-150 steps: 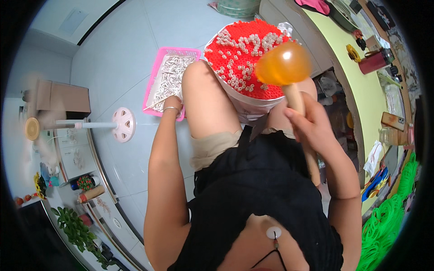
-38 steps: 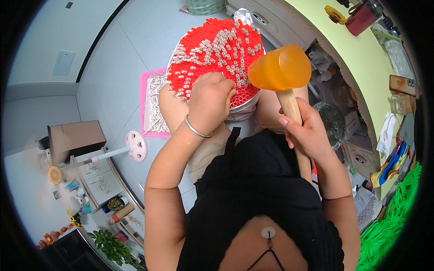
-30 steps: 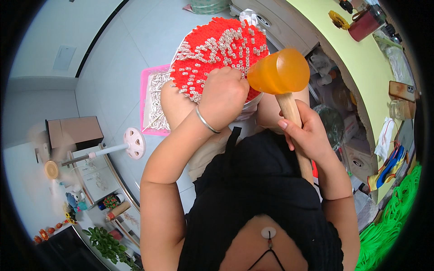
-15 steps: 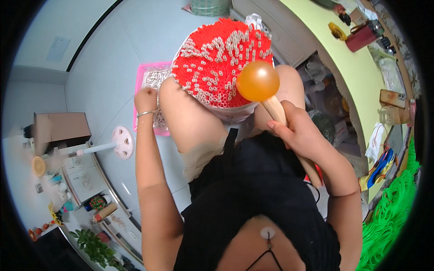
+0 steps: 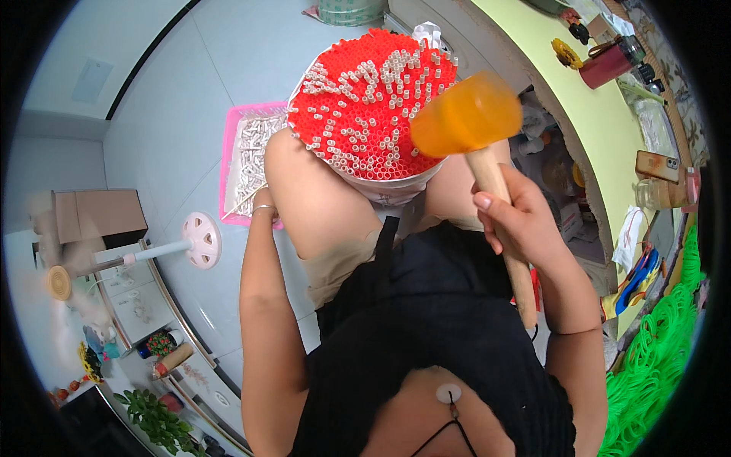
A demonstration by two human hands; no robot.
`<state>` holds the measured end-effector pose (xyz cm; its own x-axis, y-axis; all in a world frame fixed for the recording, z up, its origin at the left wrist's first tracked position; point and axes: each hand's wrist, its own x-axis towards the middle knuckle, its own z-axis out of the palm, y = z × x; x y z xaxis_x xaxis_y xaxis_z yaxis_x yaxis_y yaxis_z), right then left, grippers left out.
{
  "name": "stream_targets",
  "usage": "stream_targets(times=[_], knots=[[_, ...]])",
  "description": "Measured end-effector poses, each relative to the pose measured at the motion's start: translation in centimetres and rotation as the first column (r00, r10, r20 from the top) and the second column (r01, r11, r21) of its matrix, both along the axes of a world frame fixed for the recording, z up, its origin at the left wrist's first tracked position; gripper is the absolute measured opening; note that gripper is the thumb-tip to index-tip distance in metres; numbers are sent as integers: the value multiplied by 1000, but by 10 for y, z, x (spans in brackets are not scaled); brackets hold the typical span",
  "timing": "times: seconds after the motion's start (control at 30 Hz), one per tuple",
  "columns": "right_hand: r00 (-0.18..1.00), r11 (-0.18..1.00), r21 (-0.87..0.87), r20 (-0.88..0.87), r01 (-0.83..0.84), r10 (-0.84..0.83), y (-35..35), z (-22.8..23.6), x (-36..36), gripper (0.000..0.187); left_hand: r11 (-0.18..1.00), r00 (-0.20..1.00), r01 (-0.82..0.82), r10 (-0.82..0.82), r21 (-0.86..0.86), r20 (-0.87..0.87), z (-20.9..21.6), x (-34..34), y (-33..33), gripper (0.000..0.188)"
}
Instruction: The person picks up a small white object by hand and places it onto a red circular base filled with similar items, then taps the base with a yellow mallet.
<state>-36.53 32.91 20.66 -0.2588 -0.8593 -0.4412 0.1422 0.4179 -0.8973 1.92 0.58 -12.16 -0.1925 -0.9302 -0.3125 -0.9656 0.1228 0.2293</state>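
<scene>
My right hand [image 5: 518,217] is wrapped round the wooden handle of a mallet [image 5: 466,114] with an amber, blurred head. The mallet head is raised over the right edge of a round, tightly packed bundle of red tubes [image 5: 358,122] between my knees. Short white tubes stick up from many of the red ones, and a white wrapping runs round the bundle's rim. My left hand [image 5: 263,201] is down at the near end of a pink basket [image 5: 227,164] beside my left thigh. Its fingers are hidden. A thin pale stick [image 5: 242,204] lies across the basket corner beside that hand.
Loose white tubes [image 5: 255,156] fill the basket. On the right runs a pale green counter [image 5: 563,99] holding a dark red bottle [image 5: 605,65], a phone [image 5: 657,166] and a glass jar [image 5: 651,194]. Bright green cord [image 5: 655,365] is heaped at lower right. A white-pink stand [image 5: 202,240] is at left.
My left hand has dropped from above the basket to its near end, beside the thigh. The mallet has swung to the right and up, away from the tube bundle.
</scene>
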Motion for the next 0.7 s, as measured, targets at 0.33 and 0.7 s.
stream_targets(times=[0.33,0.7], knots=[[971,966,-96,42,240,-237,18,-17,-20,22,876,832,-328,89,-355,-548,109,-19,-1,15],[975,975,-134,160,177,-155,13,-25,-16,23,784,451,332,-620,-524,-642,270,-238,140,28]])
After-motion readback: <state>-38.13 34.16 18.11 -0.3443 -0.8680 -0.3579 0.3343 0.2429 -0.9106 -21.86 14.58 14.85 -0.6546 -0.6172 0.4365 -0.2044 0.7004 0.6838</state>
